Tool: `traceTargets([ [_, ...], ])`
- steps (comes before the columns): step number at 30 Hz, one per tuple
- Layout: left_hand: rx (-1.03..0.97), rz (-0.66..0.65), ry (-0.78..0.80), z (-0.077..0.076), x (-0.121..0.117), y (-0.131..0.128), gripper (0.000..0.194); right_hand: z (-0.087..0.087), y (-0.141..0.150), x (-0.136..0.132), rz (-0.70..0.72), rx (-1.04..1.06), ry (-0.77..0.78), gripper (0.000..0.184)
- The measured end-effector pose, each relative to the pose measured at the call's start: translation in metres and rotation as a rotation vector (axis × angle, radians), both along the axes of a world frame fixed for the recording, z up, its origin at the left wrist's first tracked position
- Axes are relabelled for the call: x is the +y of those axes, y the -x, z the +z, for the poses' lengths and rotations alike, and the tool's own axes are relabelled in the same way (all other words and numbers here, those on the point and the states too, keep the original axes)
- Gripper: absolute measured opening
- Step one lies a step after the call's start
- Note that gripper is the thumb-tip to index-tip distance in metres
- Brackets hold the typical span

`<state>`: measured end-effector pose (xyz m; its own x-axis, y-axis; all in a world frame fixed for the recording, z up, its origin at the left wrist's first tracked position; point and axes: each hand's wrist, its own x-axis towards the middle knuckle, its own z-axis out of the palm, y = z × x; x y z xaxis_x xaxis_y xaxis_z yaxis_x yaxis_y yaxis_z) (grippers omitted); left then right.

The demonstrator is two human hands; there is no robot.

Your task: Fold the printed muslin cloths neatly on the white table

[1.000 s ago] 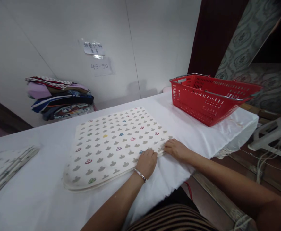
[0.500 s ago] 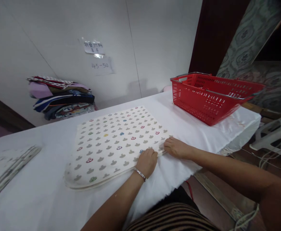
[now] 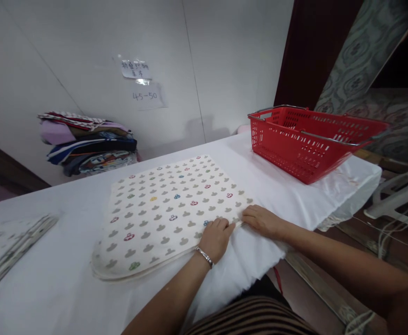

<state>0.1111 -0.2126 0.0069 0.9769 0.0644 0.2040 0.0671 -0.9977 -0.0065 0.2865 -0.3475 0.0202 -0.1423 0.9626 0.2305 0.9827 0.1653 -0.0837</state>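
A cream cloth point(image 3: 169, 211) printed with grey mushrooms and a few coloured ones lies folded flat in layers in front of me. My left hand point(image 3: 215, 239), a silver bracelet at its wrist, has its fingers curled over the cloth's near edge, the thumb pointing right. Close by on the right, my right hand point(image 3: 261, 221) pinches the near right corner. Both hands' fingertips are partly hidden against the fabric. Toward the cloth's left end the layers curve round in a soft fold.
A red shopping basket point(image 3: 305, 153) with metal handles stands at the table's right end. Another folded printed cloth point(image 3: 11, 251) lies at the left. Stacked folded fabrics point(image 3: 92, 144) rise behind the white-covered table point(image 3: 74, 288). A white plastic stool point(image 3: 399, 200) and cables are on the floor at right.
My right hand has shifted slightly right along the edge, and the gap between my hands has widened a little. My left thumb now sticks out more. The cloth lies nearly unchanged.
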Motion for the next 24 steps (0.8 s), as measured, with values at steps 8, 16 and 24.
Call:
traceTargets([
  [8,-0.001,-0.016,-0.001,0.000,0.001,0.001,0.026,-0.006,0.008,0.003,-0.164,0.308,-0.161,0.037],
  [16,-0.036,-0.010,0.028,-0.004,0.000,0.002,0.024,-0.016,0.011,0.014,-0.282,0.305,0.204,0.061],
  [24,-0.069,0.005,0.042,-0.009,-0.001,0.004,0.028,0.002,-0.005,0.068,-0.342,0.316,0.066,0.064],
])
